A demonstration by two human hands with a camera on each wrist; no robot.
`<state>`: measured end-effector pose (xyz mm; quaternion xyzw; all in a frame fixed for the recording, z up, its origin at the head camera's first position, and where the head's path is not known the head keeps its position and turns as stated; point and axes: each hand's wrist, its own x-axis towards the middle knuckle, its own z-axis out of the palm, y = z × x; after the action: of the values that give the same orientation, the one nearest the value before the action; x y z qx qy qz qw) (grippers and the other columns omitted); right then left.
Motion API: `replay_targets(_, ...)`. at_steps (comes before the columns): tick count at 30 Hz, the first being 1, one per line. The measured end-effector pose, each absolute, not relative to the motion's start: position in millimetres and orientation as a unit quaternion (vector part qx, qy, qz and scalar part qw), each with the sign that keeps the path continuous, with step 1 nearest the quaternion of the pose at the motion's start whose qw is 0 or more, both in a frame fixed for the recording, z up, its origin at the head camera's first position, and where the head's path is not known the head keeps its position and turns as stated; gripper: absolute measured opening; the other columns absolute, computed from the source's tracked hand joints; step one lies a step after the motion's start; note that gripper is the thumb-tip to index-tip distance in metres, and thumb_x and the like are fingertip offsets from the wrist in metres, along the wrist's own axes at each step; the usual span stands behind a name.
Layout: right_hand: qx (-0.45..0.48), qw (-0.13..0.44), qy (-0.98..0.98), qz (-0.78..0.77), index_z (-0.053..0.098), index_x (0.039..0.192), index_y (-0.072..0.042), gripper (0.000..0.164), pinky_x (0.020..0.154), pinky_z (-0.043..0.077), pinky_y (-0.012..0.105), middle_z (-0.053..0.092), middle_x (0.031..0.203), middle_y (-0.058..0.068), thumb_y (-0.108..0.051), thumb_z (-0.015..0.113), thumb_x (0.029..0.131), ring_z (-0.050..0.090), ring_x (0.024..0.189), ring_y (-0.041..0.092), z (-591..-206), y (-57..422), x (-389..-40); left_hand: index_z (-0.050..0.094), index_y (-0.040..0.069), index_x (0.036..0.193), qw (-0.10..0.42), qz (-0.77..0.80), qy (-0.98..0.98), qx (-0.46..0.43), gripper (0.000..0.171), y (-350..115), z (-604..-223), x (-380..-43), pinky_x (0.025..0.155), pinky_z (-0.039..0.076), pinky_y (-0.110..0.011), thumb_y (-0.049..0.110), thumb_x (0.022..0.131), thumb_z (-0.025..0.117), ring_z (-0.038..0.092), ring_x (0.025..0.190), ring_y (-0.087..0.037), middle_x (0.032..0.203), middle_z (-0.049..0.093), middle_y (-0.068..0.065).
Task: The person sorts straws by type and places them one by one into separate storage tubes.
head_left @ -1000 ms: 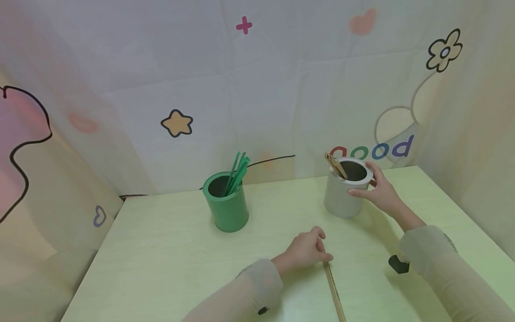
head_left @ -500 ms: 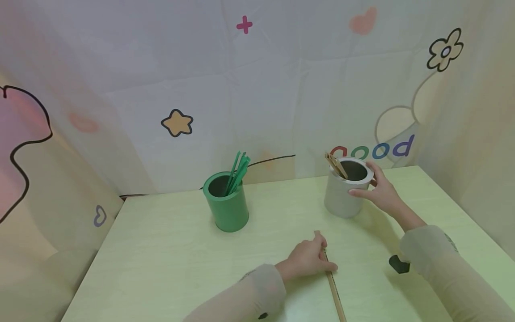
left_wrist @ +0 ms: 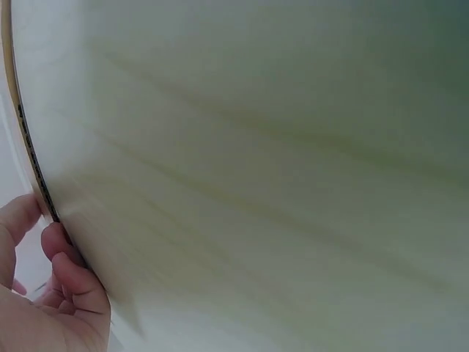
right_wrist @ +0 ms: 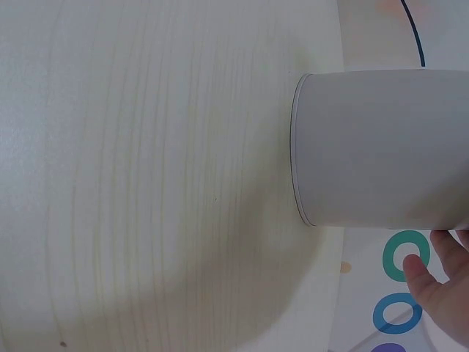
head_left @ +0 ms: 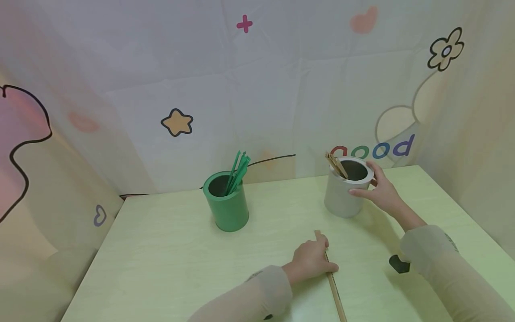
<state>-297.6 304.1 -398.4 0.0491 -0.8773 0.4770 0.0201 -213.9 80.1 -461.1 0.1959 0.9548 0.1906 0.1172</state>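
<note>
My left hand (head_left: 310, 260) pinches a long, thin wooden strip (head_left: 336, 295) near its far end, which sticks out past my fingertips. Black marks run along one edge of this strip (left_wrist: 28, 143) in the left wrist view; its near end leaves the head view at the bottom. At the back right, my right hand (head_left: 380, 192) grips the right side of an upright white pen holder (head_left: 342, 197), thumb in front and fingers behind. Several flat tan sticks (head_left: 336, 165) lean inside that holder. The right wrist view shows the holder's smooth wall (right_wrist: 381, 150) and part of my hand (right_wrist: 443, 293).
Left of centre stands a green pen holder (head_left: 230, 214) with several thin green items (head_left: 238, 174) leaning in it. The pale wood table (head_left: 161, 259) meets a printed cloth backdrop (head_left: 265, 103) along its back edge and cloth at both sides.
My left hand has slid slightly toward me and to the right along the strip, uncovering its far end. My right hand and both pen holders have stayed in place.
</note>
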Motion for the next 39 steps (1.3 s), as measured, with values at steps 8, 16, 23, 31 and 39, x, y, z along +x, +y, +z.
replay_targets(8,0.053,0.023,-0.877,0.478,-0.003,0.142,-0.014,0.099,0.093,0.024,0.066,0.007,0.146,0.019,-0.032,0.068,0.076,0.014,0.128,0.05,-398,304,-297,0.05,0.02,0.106,0.11,0.202,0.954,0.194,0.039,81,-463,-214,0.039,0.03,-0.019,0.029,0.072,0.069,0.034,0.043,-0.006,0.05,0.038,0.008)
replay_targets(16,0.052,0.02,-0.878,0.476,-0.004,0.142,-0.015,0.099,0.093,0.025,0.065,0.006,0.147,0.019,-0.032,0.068,0.076,0.014,0.128,0.05,-398,304,-297,0.05,0.017,0.106,0.113,0.228,0.949,0.186,0.039,81,-461,-213,0.039,0.029,-0.019,0.022,0.071,0.068,0.033,0.043,-0.007,0.049,0.036,0.007)
replay_targets(23,0.054,0.021,-0.877,0.477,-0.005,0.142,-0.014,0.099,0.092,0.026,0.065,0.004,0.147,0.019,-0.032,0.068,0.077,0.014,0.128,0.05,-398,304,-297,0.049,0.015,0.108,0.118,0.267,0.941,0.17,0.043,79,-460,-211,0.037,0.029,-0.018,0.02,0.07,0.07,0.031,0.039,-0.007,0.047,0.033,0.007)
replay_targets(31,0.058,0.026,-0.875,0.481,-0.004,0.142,-0.013,0.099,0.093,0.026,0.064,0.006,0.147,0.019,-0.03,0.068,0.077,0.015,0.128,0.049,-398,305,-298,0.048,0.01,0.114,0.107,0.361,0.915,0.146,0.05,73,-456,-214,0.04,0.032,-0.018,0.015,0.069,0.069,0.035,0.041,-0.006,0.048,0.04,0.006)
replay_targets(39,0.059,0.025,-0.875,0.479,-0.004,0.142,-0.014,0.098,0.092,0.027,0.065,0.007,0.146,0.02,-0.029,0.068,0.077,0.016,0.127,0.05,-399,305,-298,0.057,0.008,0.107,0.113,0.421,0.888,0.143,0.036,68,-450,-221,0.046,0.04,-0.017,0.015,0.072,0.065,0.048,0.048,-0.003,0.061,0.06,0.006)
